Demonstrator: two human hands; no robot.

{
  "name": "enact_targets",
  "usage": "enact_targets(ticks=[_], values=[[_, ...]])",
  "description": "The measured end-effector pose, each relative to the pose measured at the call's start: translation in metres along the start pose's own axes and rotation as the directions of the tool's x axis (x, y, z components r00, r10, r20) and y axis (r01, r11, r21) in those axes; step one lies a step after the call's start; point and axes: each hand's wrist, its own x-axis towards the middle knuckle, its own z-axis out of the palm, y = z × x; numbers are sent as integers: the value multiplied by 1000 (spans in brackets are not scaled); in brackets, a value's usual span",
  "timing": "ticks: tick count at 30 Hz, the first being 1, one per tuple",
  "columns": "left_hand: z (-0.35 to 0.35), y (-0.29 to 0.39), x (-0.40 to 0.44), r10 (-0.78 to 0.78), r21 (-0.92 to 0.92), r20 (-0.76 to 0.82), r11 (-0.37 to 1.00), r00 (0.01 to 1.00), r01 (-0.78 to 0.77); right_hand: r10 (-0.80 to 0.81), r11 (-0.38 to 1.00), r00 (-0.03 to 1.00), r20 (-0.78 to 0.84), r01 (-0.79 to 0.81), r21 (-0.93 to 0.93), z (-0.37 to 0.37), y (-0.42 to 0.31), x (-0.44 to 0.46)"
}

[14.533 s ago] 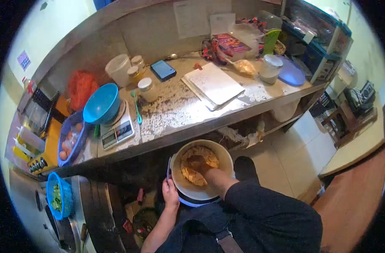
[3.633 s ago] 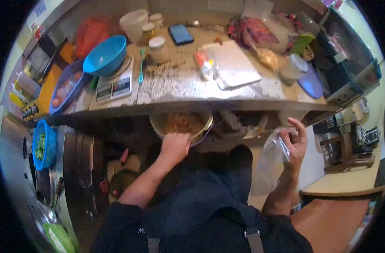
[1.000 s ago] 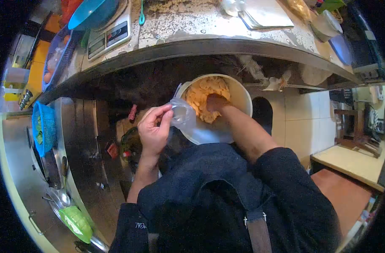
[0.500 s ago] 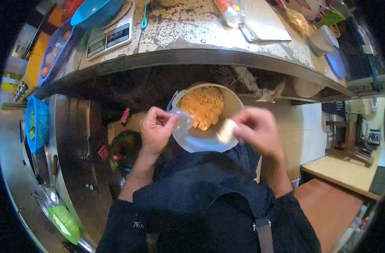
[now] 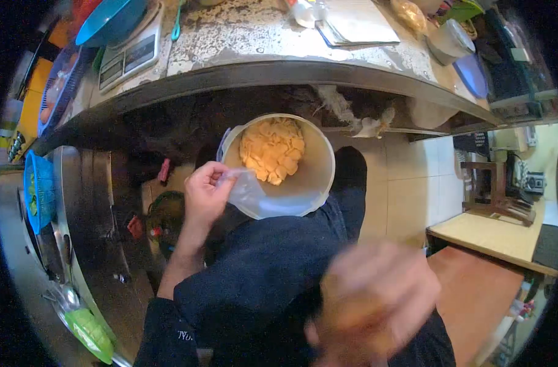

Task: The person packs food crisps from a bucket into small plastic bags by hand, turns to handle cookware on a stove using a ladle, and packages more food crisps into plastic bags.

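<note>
1. Head camera: the counter (image 5: 248,52) is the largest thing, its worn, patchy top running across the upper part and its front edge curving over a dark space below.
2. A pale bucket (image 5: 317,183) stands just below that edge, near the middle of the view and close against the person's dark clothing, its mouth facing up.
3. Blue basket (image 5: 41,192): at far left, with green leaves (image 5: 32,196) inside.
4. An open notebook (image 5: 361,21) lies on the counter near its front edge, roughly above the bucket in this view.
5. Orange-yellow slices (image 5: 273,147) sit in the bucket, heaped towards its far left part, leaving the near inner wall bare.
6. Right hand (image 5: 380,290): low and near the camera, well apart from the bucket, and heavily blurred (I cannot tell whether its fingers are curled, spread or holding anything).
7. Left hand (image 5: 207,191): beside the bucket's left rim, thumb and fingers pinched on the edge of a plastic bag.
8. That clear plastic bag (image 5: 247,189) stretches from the pinch over the bucket's near left part; whether it touches the rim is unclear.
9. A teal utensil (image 5: 177,27) lies on the counter beside the scale (image 5: 129,64).
</note>
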Motion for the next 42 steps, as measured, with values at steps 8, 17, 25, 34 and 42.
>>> enact_targets(ticks=[8,17,25,34,42], values=[[30,13,-21,23,50,62,998,998,-26,677,444,701,-225,-633,-634,5,134,-75],[29,6,-8,-325,-863,392,194,860,467,821,384,491,-292,-853,-354,-20,163,-88],[18,6,2,-116,-582,278,769,954,263,978,-9,164,-129,-587,-810,-37,271,-124],[50,0,-2,-112,-571,226,789,968,225,976,178,210,56,-627,-758,22,328,-183],[68,-6,17,-40,-629,365,725,930,278,979,197,74,189,-575,-794,15,315,-185]])
